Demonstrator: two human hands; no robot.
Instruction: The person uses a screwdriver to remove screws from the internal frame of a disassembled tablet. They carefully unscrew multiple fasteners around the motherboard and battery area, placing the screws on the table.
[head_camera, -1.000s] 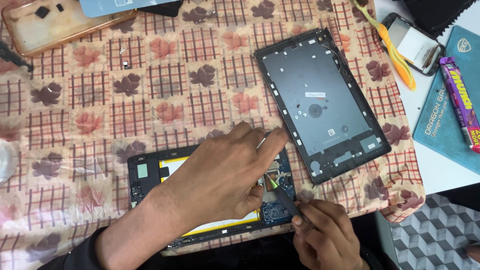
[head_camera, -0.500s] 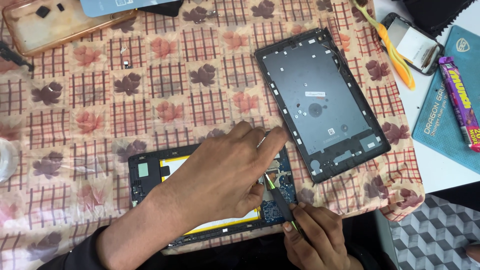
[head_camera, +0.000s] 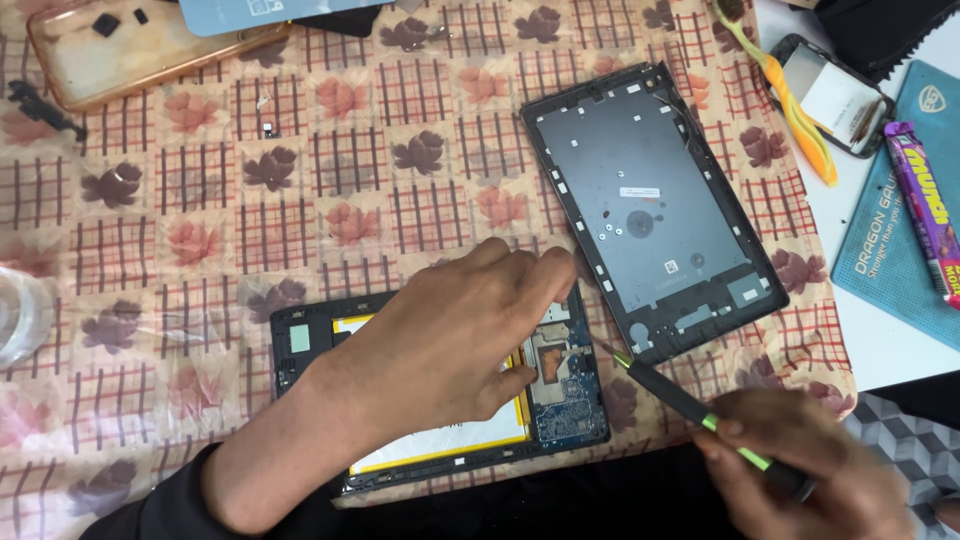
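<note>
An opened tablet lies near the table's front edge, showing a yellow-edged battery and a blue circuit board. My left hand presses flat on it, fingers spread toward the board's upper corner. My right hand at the lower right grips a black screwdriver with green bands; its tip hangs just right of the board, off the tablet. The tablet's dark grey back cover lies inside-up to the upper right.
A checked, leaf-patterned cloth covers the table. A clear phone case lies at the top left, a phone part and an orange-yellow tool at the top right. A teal mat carries a purple snack bar.
My right hand has drawn the screwdriver away from the circuit board, out to the right. My left hand stays on the tablet.
</note>
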